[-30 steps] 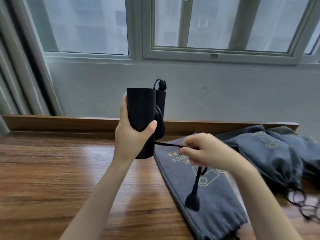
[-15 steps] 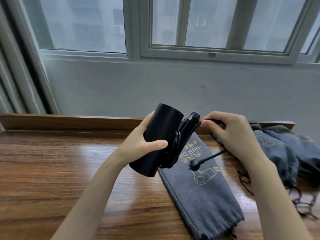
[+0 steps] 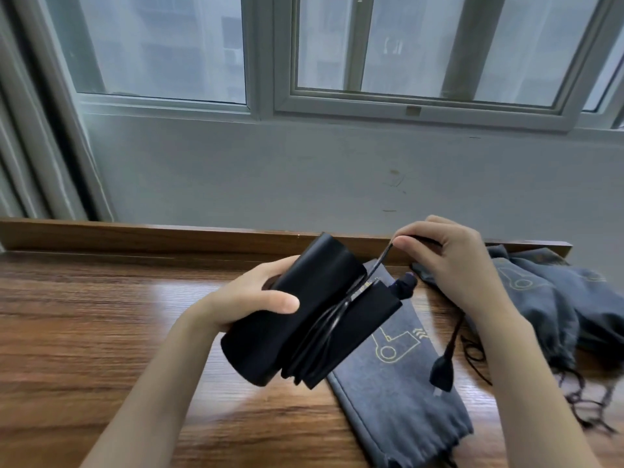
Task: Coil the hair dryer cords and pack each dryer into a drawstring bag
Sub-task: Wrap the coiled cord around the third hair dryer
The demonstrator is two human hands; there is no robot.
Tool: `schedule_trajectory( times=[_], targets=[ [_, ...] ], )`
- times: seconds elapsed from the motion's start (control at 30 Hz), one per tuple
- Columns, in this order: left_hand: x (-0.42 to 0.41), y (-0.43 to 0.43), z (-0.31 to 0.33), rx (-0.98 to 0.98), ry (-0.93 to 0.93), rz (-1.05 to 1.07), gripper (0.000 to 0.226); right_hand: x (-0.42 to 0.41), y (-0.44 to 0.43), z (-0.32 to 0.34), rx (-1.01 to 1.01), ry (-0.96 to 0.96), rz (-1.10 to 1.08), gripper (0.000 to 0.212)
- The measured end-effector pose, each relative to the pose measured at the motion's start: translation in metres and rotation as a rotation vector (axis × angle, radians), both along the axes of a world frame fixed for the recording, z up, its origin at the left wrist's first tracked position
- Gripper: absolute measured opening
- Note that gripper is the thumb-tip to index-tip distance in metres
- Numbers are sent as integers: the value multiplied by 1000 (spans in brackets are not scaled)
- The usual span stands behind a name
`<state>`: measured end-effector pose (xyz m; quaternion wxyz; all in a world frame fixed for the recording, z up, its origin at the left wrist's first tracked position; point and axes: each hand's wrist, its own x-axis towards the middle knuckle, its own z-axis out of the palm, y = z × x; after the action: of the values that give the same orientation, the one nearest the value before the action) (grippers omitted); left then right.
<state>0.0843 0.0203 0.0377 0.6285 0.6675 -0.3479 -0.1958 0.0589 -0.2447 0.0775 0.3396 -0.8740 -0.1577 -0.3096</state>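
Observation:
My left hand point(image 3: 251, 300) grips a black hair dryer point(image 3: 297, 315), held tilted above the wooden table, its handle folded alongside the barrel. Several loops of black cord point(image 3: 332, 324) lie wound in the gap between barrel and handle. My right hand point(image 3: 445, 265) pinches the cord just above the dryer, up and to the right. The cord's free end with the plug point(image 3: 442, 368) hangs below my right wrist. A flat grey drawstring bag point(image 3: 398, 373) with a yellow dryer drawing lies on the table under the dryer.
A heap of grey drawstring bags point(image 3: 547, 298) with loose dark strings lies at the right of the wooden table point(image 3: 84, 332). A raised wooden ledge point(image 3: 135, 236) runs along the table's back, below a grey wall and windows.
The dryer has come down from upright to a steeper tilt nearer the table. My right hand carried the cord up and over to the right, and the plug now hangs lower.

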Motion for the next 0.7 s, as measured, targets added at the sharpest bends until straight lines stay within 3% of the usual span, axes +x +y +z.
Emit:
schedule_trajectory(
  times=[0.13, 0.23, 0.37, 0.53, 0.7],
  targets=[
    [2, -3, -2, -305, 44, 104, 69, 12, 18, -20, 5, 116, 51, 31],
    [5, -11, -1, -453, 68, 318, 62, 16, 42, -36, -75, 247, 97, 31],
    [8, -18, -2, -526, 55, 548, 41, 17, 66, -46, -139, 253, 161, 19],
    [9, -31, -3, -503, -45, 887, 49, 14, 68, -48, -247, 362, 176, 6],
    [10, -22, -4, -217, -387, 1161, 84, 5, 70, -40, -417, 404, 171, 19]
  ],
)
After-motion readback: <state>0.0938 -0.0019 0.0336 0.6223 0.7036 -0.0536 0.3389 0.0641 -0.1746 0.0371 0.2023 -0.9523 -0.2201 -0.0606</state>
